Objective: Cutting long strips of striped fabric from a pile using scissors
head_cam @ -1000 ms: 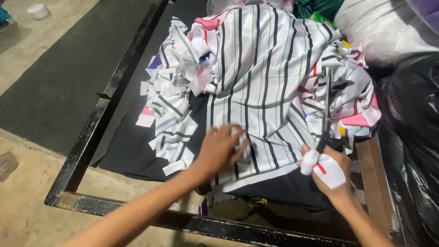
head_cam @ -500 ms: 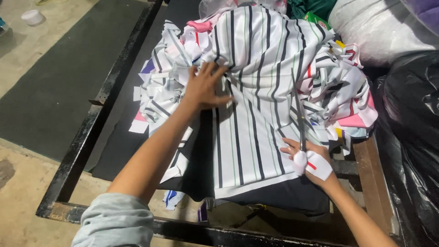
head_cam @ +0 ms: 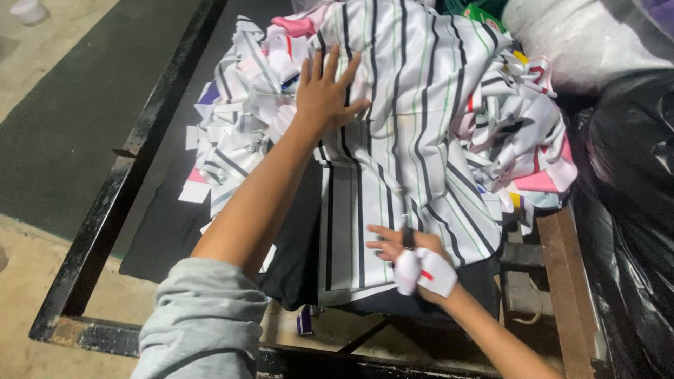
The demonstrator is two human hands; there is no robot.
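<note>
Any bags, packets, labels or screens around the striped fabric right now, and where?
Black plastic bag: right edge, bulky, glossy.
White plastic bag: top right, full, translucent white.
Green packet: top edge behind the striped fabric, mostly hidden, green with red.
No labels, signs or screens visible.

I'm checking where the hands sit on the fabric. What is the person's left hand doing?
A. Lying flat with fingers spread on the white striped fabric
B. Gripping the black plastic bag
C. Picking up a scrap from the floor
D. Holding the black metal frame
A: the left hand lies palm down, fingers spread, on the white striped fabric, away from the black plastic bag and the black metal frame.
</note>
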